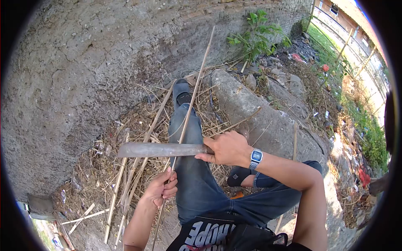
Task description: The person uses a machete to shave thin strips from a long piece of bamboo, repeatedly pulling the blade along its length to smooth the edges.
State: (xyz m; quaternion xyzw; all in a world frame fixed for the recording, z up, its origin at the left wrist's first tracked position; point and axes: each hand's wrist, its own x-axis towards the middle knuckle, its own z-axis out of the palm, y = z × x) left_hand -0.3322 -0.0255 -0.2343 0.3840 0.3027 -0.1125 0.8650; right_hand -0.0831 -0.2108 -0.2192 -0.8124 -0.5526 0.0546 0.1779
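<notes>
My right hand (228, 148) is wrapped round the handle of a machete (157, 149), its broad worn blade pointing left. The blade lies across a long thin bamboo strip (196, 90), which runs from below my left hand up toward the wall. Just under the blade, my left hand (162, 187) pinches that strip between thumb and fingers. The strip passes over my outstretched leg (190, 175) in jeans. Most of the machete's handle is hidden inside my right fist.
Several loose bamboo strips (115, 196) lie on the littered ground at left. A rough wall (83, 75) rises ahead and to the left. A large flat rock (247, 104) lies right of my leg, with a leafy plant (257, 37) beyond it.
</notes>
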